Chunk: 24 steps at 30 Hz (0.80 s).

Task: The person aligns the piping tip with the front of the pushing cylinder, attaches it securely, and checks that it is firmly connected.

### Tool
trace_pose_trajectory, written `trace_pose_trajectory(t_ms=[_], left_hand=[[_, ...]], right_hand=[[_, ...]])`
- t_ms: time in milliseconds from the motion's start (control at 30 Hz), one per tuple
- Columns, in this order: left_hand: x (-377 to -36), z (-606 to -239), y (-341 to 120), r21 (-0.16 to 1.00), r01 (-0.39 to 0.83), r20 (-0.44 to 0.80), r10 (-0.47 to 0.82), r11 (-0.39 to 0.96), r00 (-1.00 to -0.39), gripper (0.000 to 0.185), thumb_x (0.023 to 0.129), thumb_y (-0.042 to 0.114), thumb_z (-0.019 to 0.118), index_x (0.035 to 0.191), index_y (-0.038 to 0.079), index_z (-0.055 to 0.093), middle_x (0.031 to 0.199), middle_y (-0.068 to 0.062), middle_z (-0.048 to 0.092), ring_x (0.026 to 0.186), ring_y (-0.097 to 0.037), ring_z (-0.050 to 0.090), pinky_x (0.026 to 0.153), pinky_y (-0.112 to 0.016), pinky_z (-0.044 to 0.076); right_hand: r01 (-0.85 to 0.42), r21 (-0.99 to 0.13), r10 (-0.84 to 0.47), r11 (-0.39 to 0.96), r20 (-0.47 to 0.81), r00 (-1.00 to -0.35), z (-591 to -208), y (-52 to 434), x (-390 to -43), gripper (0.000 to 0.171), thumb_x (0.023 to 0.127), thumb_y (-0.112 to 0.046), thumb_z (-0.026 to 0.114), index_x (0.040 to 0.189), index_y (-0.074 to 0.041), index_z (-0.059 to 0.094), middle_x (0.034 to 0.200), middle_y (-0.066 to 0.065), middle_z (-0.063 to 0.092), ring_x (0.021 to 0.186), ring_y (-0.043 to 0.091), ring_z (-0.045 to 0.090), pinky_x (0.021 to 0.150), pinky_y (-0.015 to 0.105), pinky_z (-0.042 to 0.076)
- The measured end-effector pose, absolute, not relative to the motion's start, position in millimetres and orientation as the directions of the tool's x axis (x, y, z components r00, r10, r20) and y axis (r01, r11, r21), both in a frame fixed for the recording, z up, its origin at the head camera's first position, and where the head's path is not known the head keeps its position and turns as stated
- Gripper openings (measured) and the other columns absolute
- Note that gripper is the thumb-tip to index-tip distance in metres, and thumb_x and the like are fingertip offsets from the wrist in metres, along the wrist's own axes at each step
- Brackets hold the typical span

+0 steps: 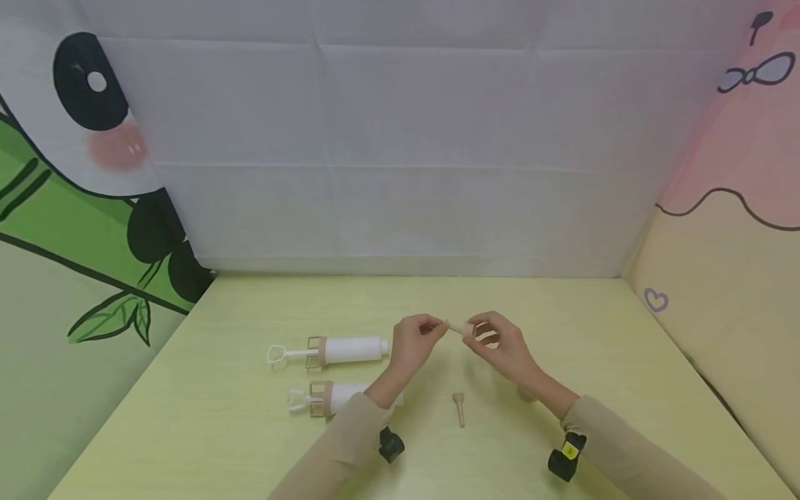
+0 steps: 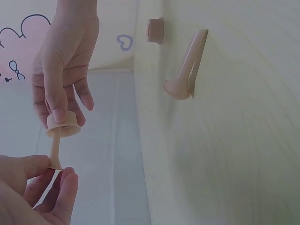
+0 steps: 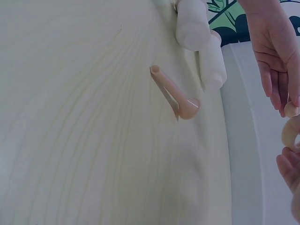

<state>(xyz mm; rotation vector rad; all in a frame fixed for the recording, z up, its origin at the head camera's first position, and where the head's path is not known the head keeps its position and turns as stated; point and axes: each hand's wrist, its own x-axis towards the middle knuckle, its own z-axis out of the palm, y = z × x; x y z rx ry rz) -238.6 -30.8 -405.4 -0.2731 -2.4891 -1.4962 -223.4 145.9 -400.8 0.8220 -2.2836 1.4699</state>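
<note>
Beige sleeves with dark wrist-worn cameras come in from the bottom edge, and above mid-table the two hands meet on one small part: a beige piping nozzle [image 2: 57, 143] with a long thin tube and a flared base, held off the surface, plus a round beige collar ring [image 2: 63, 124] sitting on its tube. Left hand [image 1: 414, 342] pinches the flared end between thumb and fingertips; right hand [image 1: 500, 345] pinches the ring between thumb and forefinger, its other fingers loosely curled. By the look of it, the step in hand is fitting ring and nozzle together, and the next move calls for keeping the two coaxial and sliding the ring along the tube without tilting it, with a light pinch since the tube is slender. Outward from the grip, a second nozzle [image 1: 459, 407] lies flat on the table at about 6 o'clock of the hands, apart from them, and a small beige cap [image 2: 154, 30] lies near it, toward 4 o'clock. At 9 o'clock lie two white decorating syringes side by side, the farther syringe [image 1: 340, 350] in full view with its looped plunger pointing left, the nearer syringe [image 1: 325, 397] partly hidden by the left forearm. All rest on a pale yellow-green wood-grain table [image 1: 250, 430], walled in by a creased white cloth behind, a panda-and-bamboo print at left, a pink and cream cartoon print at right
</note>
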Motion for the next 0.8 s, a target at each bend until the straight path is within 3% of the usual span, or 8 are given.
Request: trace_pose_trajectory(t_ms=[400, 567, 667, 800], left_hand=[[-236.1, -406.7, -29.1, 0.86, 0.288, 0.283, 0.077, 0.422, -0.956, 0.019, 0.084, 0.024, 0.065, 0.085, 0.006, 0.071, 0.079, -0.005, 0.068, 0.069, -0.014, 0.063, 0.06, -0.024, 0.05], [-234.8, -408.1, -27.6, 0.849, 0.322, 0.299, 0.121, 0.418, -0.946, 0.019, 0.084, 0.024, 0.065, 0.085, 0.006, 0.071, 0.082, -0.005, 0.069, 0.073, -0.016, 0.064, 0.062, -0.024, 0.051], [-234.3, -409.7, -27.3, 0.841, 0.347, 0.313, 0.152, 0.415, -0.938, 0.019, 0.085, 0.023, 0.064, 0.086, 0.005, 0.072, 0.083, -0.006, 0.069, 0.074, -0.016, 0.065, 0.06, -0.022, 0.051], [-233.6, -412.0, -28.3, 0.837, 0.369, 0.318, 0.19, 0.404, -0.929, 0.019, 0.086, 0.021, 0.063, 0.088, 0.004, 0.071, 0.084, -0.008, 0.069, 0.068, -0.018, 0.065, 0.054, -0.019, 0.049]], right_hand=[[-0.592, -0.738, -0.304, 0.324, 0.512, -0.804, -399.5, 141.8, -221.6, 0.026, 0.078, 0.004, 0.066, 0.102, 0.006, 0.056, 0.097, 0.017, 0.058, 0.083, 0.031, 0.059, 0.067, 0.032, 0.054], [-0.621, -0.713, -0.306, 0.325, 0.542, -0.783, -397.4, 139.1, -221.8, 0.026, 0.077, 0.005, 0.067, 0.101, 0.008, 0.056, 0.096, 0.02, 0.059, 0.083, 0.034, 0.06, 0.065, 0.039, 0.054], [-0.635, -0.7, -0.312, 0.326, 0.554, -0.772, -397.9, 137.3, -221.8, 0.025, 0.077, 0.006, 0.066, 0.1, 0.007, 0.056, 0.096, 0.02, 0.059, 0.083, 0.034, 0.06, 0.065, 0.044, 0.053], [-0.617, -0.715, -0.314, 0.327, 0.534, -0.785, -400.6, 136.4, -221.4, 0.024, 0.078, 0.005, 0.066, 0.1, 0.005, 0.057, 0.097, 0.018, 0.059, 0.084, 0.032, 0.06, 0.066, 0.04, 0.053]])
